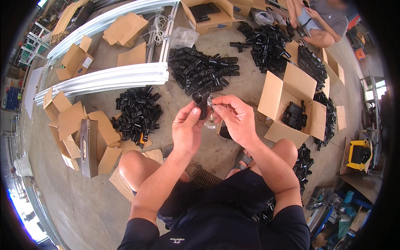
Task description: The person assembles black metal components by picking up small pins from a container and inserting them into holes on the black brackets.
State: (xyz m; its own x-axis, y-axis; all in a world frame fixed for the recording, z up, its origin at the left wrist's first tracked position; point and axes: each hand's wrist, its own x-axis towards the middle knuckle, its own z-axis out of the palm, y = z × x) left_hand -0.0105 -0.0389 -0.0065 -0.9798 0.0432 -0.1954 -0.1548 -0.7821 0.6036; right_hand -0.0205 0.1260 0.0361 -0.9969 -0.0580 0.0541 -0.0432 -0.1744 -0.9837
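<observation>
A black pipe fitting (202, 101) with a round open end is held upright in my left hand (187, 125), thumb along its side. Just to the right, my right hand (236, 118) pinches thumb and forefinger together against the fitting's side. Whatever small thing sits in that pinch is mostly hidden. Below the hands lies some clear plastic (211, 121), partly covered by my fingers. A large heap of black fittings (200, 68) is spread on the floor just beyond my hands, and a smaller heap (137, 114) lies to the left.
An open cardboard box (273, 96) with black parts stands at the right. Empty-looking boxes (108, 125) and white metal rails (108, 79) lie left. More black fittings (266, 46) are piled near another person (323, 25) at the far right. A coiled spring (204, 177) lies between my legs.
</observation>
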